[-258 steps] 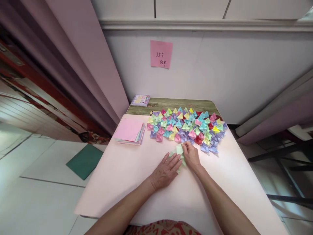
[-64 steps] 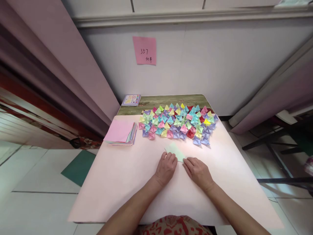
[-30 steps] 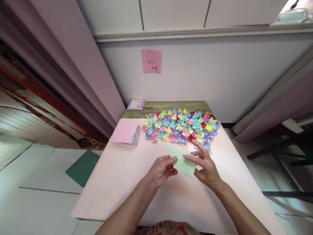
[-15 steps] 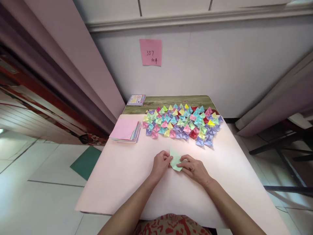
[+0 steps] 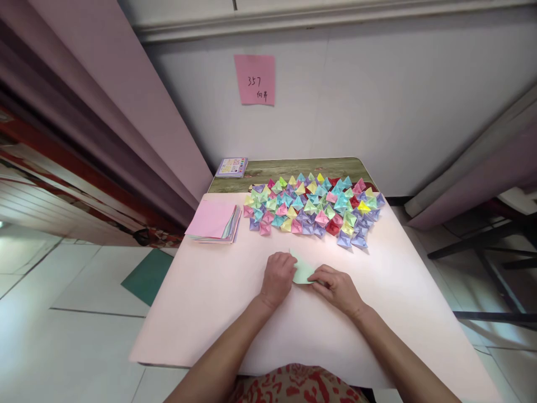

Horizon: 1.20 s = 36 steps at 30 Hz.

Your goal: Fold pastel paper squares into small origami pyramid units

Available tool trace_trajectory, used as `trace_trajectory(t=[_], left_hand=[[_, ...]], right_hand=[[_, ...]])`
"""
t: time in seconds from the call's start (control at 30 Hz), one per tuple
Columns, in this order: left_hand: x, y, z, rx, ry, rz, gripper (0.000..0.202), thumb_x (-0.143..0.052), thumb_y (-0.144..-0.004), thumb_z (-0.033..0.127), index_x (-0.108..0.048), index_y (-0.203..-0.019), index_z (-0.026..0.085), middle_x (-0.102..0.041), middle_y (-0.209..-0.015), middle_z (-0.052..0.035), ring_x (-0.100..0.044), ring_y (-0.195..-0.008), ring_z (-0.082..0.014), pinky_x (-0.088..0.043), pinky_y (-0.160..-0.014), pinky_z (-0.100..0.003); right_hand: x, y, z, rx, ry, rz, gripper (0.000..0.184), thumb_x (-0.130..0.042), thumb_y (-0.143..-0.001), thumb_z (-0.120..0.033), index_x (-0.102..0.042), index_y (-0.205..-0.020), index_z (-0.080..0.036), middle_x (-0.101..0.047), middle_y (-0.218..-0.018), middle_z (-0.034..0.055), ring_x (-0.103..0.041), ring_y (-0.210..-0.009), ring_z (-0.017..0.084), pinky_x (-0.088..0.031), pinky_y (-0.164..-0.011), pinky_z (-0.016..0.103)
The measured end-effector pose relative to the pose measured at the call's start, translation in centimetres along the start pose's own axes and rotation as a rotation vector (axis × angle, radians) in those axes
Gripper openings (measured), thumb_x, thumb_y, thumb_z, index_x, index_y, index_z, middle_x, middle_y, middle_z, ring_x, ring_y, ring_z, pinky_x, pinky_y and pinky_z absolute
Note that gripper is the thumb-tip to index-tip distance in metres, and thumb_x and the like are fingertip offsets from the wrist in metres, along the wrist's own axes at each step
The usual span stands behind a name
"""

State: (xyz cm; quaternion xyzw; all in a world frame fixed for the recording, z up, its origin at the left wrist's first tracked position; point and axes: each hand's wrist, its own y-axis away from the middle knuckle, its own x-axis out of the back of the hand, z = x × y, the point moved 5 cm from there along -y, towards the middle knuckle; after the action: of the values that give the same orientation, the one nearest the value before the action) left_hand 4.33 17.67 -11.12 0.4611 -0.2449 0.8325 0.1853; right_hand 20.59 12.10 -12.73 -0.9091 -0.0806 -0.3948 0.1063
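A pale green folded paper (image 5: 302, 273) lies on the pink table cover (image 5: 218, 302) between my two hands. My left hand (image 5: 278, 275) rests curled on its left part, fingers bent down onto the paper. My right hand (image 5: 337, 286) presses on its right edge with the fingers drawn together. Most of the paper is hidden under the hands. Beyond them lies a wide cluster of several small folded paper shapes (image 5: 312, 208) in pink, green, blue, purple, yellow and red.
A stack of coloured paper squares (image 5: 213, 220), pink on top, sits at the left. A paper pack (image 5: 231, 167) lies on the wooden tabletop (image 5: 285, 168) near the wall. A pink note (image 5: 255, 79) hangs on the wall. A green sheet (image 5: 147, 275) lies on the floor.
The green paper, held up between both hands a second ago, has come down flat onto the table and looks smaller. Both hands now press on it.
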Motion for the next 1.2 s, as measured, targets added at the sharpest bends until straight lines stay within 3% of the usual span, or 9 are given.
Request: trace_trajectory(t=[0.07,0.13,0.33,0.53,0.73,0.9,1.0,1.07,1.2], left_hand=[[-0.3,0.2,0.4,-0.2,0.026,-0.074,0.022,-0.043,-0.09,0.008,-0.061,-0.084,0.021,-0.063,-0.085,-0.0069,-0.055,-0.088,-0.0213,-0.042,-0.086,-0.036],[-0.2,0.5,0.2,-0.273,0.083,-0.129,0.028,-0.039,-0.091,0.006,-0.061,-0.083,0.02,-0.063,-0.083,-0.0071,-0.055,-0.086,-0.0205,-0.043,-0.082,-0.034],[1.1,1.3,-0.9,-0.178,0.36,-0.125,0.015,-0.05,-0.088,0.015,-0.063,-0.09,0.02,-0.067,-0.096,-0.0091,-0.058,-0.093,-0.0209,-0.045,-0.086,-0.036],[0.2,1.3,-1.1,-0.036,0.397,-0.01,0.007,-0.057,-0.087,0.017,-0.063,-0.085,0.019,-0.066,-0.084,-0.0063,-0.057,-0.086,-0.0207,-0.046,-0.08,-0.035],[0.0,1.5,-1.0,-0.136,0.375,0.066,0.018,-0.056,-0.089,0.015,-0.067,-0.102,0.02,-0.067,-0.093,-0.007,-0.057,-0.092,-0.0205,-0.048,-0.083,-0.037],[-0.2,1.8,-0.4,-0.23,0.211,0.04,0.021,-0.05,-0.093,0.014,-0.067,-0.105,0.017,-0.065,-0.093,-0.0081,-0.056,-0.092,-0.0199,-0.05,-0.084,-0.037],[-0.3,2.2,0.6,-0.343,0.049,0.017,0.025,-0.046,-0.094,0.011,-0.063,-0.112,0.012,-0.065,-0.096,-0.0105,-0.056,-0.098,-0.0218,-0.049,-0.09,-0.04],[-0.4,2.6,1.0,-0.399,-0.028,-0.001,0.027,-0.045,-0.094,0.01,-0.06,-0.116,0.008,-0.065,-0.101,-0.012,-0.056,-0.105,-0.0231,-0.047,-0.097,-0.042],[-0.6,3.2,1.0,-0.415,-0.115,-0.009,0.029,-0.043,-0.094,0.008,-0.059,-0.118,0.01,-0.065,-0.108,-0.0116,-0.056,-0.112,-0.0235,-0.042,-0.105,-0.044]], right_hand=[[0.0,-0.3,0.1,-0.062,-0.033,-0.006,0.02,-0.054,-0.091,-0.034,-0.073,-0.091,-0.028,-0.071,-0.089,0.0018,-0.064,-0.068,0.015,-0.047,-0.063,0.025],[0.0,-0.5,0.3,-0.118,-0.027,-0.005,0.022,-0.054,-0.091,-0.038,-0.072,-0.085,-0.027,-0.07,-0.083,0.001,-0.064,-0.067,0.016,-0.046,-0.061,0.026],[-0.2,-0.9,0.4,-0.213,0.047,0.082,0.023,-0.053,-0.09,-0.043,-0.069,-0.083,-0.027,-0.068,-0.075,-0.0012,-0.062,-0.064,0.016,-0.041,-0.057,0.025],[-0.7,-0.8,0.3,-0.37,0.125,0.155,0.025,-0.055,-0.087,-0.047,-0.064,-0.078,-0.025,-0.065,-0.071,-0.0014,-0.059,-0.061,0.015,-0.035,-0.053,0.024],[-0.8,-1.0,0.2,-0.506,0.139,0.217,0.025,-0.062,-0.081,-0.049,-0.063,-0.076,-0.024,-0.064,-0.073,-0.002,-0.058,-0.064,0.015,-0.032,-0.053,0.024],[-0.6,-1.1,0.6,-0.55,0.121,0.217,0.025,-0.066,-0.079,-0.049,-0.063,-0.075,-0.025,-0.063,-0.07,-0.0037,-0.058,-0.059,0.014,-0.033,-0.051,0.024],[-0.5,-0.9,-0.4,-0.434,0.226,0.306,0.021,-0.064,-0.085,-0.044,-0.064,-0.089,-0.023,-0.067,-0.082,-0.0004,-0.061,-0.068,0.015,-0.035,-0.053,0.024],[-0.9,-0.7,-1.9,-0.243,0.374,0.343,0.015,-0.058,-0.092,-0.033,-0.065,-0.1,-0.022,-0.069,-0.094,0.0041,-0.063,-0.076,0.017,-0.038,-0.059,0.027],[-2.6,0.5,-4.3,0.152,0.561,0.249,0.029,-0.044,-0.096,-0.01,-0.063,-0.117,-0.018,-0.071,-0.102,0.0091,-0.06,-0.086,0.021,-0.038,-0.077,0.034]])
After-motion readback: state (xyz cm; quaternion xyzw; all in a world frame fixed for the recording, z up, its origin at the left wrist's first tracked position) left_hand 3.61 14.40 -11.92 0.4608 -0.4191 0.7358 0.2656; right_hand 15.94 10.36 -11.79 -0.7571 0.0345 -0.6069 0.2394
